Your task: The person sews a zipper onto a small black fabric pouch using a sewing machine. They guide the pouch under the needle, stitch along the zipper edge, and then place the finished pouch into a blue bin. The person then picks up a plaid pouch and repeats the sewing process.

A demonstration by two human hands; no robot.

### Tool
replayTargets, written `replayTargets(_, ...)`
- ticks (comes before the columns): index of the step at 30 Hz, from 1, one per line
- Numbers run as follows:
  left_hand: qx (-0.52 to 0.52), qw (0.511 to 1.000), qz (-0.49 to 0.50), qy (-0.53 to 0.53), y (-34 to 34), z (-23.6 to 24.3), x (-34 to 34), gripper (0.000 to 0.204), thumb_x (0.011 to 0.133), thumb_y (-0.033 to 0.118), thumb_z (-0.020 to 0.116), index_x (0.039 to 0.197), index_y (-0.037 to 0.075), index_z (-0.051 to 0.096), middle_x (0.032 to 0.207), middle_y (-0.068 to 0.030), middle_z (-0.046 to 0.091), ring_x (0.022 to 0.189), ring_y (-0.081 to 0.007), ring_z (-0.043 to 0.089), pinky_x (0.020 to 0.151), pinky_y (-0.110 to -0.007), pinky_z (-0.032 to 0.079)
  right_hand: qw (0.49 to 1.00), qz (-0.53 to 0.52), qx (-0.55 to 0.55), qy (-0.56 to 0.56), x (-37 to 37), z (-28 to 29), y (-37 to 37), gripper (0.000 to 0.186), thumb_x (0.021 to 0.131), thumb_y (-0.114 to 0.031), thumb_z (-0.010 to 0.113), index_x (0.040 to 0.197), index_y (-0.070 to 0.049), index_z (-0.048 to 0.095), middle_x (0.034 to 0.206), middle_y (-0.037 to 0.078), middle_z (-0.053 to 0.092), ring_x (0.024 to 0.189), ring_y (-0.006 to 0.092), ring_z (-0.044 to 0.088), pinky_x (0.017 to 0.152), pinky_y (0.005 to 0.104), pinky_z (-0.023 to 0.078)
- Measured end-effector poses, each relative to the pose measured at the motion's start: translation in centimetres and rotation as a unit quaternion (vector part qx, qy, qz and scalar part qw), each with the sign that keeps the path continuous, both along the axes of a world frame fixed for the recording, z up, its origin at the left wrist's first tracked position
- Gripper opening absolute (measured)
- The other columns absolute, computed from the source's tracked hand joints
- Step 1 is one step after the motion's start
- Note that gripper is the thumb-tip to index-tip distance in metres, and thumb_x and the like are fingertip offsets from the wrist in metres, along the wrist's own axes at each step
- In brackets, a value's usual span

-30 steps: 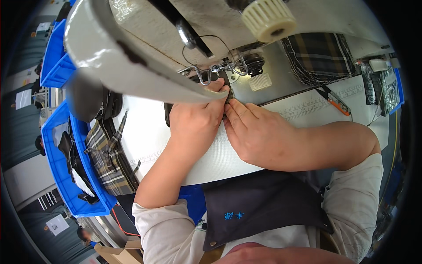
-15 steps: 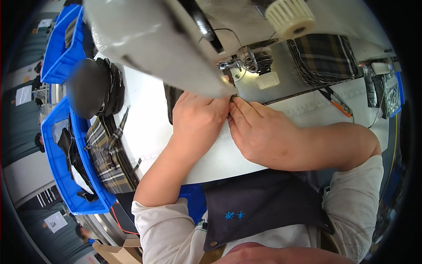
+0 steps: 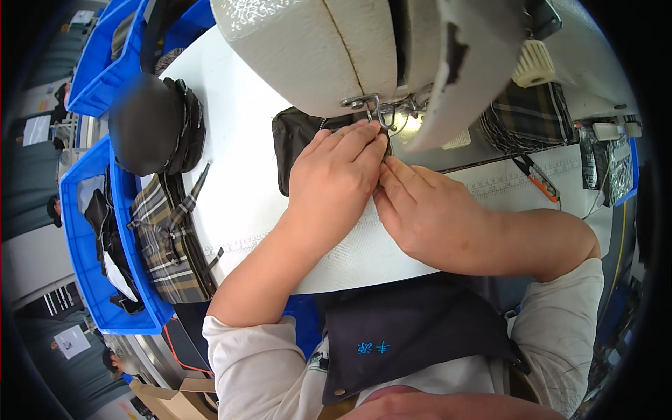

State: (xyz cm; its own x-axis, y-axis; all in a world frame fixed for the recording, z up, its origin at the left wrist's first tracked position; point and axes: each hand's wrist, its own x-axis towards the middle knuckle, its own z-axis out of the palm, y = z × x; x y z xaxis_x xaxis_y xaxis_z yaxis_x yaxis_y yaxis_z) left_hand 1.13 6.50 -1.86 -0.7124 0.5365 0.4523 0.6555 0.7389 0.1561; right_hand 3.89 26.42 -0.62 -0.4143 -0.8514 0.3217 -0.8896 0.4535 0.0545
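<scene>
A dark piece of fabric (image 3: 288,145) lies flat under the sewing machine head (image 3: 315,52), its left part showing beside my left hand. My left hand (image 3: 337,164) presses on this fabric with its fingers close together, the tips right by the presser foot (image 3: 379,112). Just to the right, my right hand (image 3: 434,206) pinches the near edge of the fabric, thumb and fingers together. The two hands touch or nearly touch at the fingertips. Fabric beneath the fingers is hidden, and the needle point cannot be made out.
Plaid fabric pieces (image 3: 535,115) are stacked right of the machine, near orange-handled snips (image 3: 537,180). On the left stand a stack of dark round-topped pieces (image 3: 183,126), plaid cloth (image 3: 168,245) and blue bins (image 3: 80,280). A ruler strip (image 3: 490,185) runs along the white table (image 3: 231,189).
The view has shifted, so the machine head appears farther right. My hands stay together at the presser foot, and more of the dark fabric shows left of my left hand.
</scene>
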Motion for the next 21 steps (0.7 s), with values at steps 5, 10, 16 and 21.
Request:
replayTargets(5,0.015,0.999,0.012,-0.034,-0.2,-0.1,-0.9,0.031,0.084,0.008,0.079,0.115,0.008,0.079,0.120,-0.0061,0.077,0.102,-0.0278,0.075,0.091,-0.042,0.059,0.999,-0.027,-0.032,-0.007,-0.6,-1.0,-0.3,0.029,0.082,-0.009,0.069,0.101,0.012,0.071,0.102,0.032,0.073,0.097,0.0388,0.074,0.084,0.0403,0.061)
replayTargets(10,0.039,0.998,0.031,-0.028,-0.2,-0.7,-1.4,0.024,0.086,0.009,0.080,0.109,0.008,0.081,0.116,-0.0047,0.077,0.099,-0.0281,0.073,0.084,-0.038,0.058,0.999,-0.021,-0.033,-0.012,-1.1,-0.9,-0.1,0.028,0.084,-0.009,0.068,0.102,0.012,0.070,0.105,0.033,0.073,0.098,0.0387,0.074,0.085,0.0411,0.062)
replayTargets(16,0.027,0.999,0.042,-0.004,0.0,-0.7,-1.3,0.023,0.084,0.008,0.081,0.107,0.009,0.081,0.112,-0.0025,0.077,0.101,-0.0273,0.072,0.083,-0.036,0.058,0.999,-0.020,-0.026,-0.017,-1.2,-1.0,-0.1,0.027,0.084,-0.009,0.068,0.102,0.012,0.070,0.106,0.034,0.073,0.100,0.0390,0.074,0.085,0.0401,0.061)
replayTargets(21,0.011,0.999,0.042,0.000,0.0,-0.7,-1.3,0.025,0.082,0.008,0.081,0.107,0.010,0.081,0.112,-0.0011,0.077,0.101,-0.0263,0.072,0.083,-0.036,0.058,0.999,-0.027,-0.024,-0.023,-1.1,-1.1,-0.1,0.027,0.084,-0.009,0.068,0.102,0.012,0.070,0.106,0.035,0.072,0.101,0.0387,0.074,0.085,0.0406,0.062)
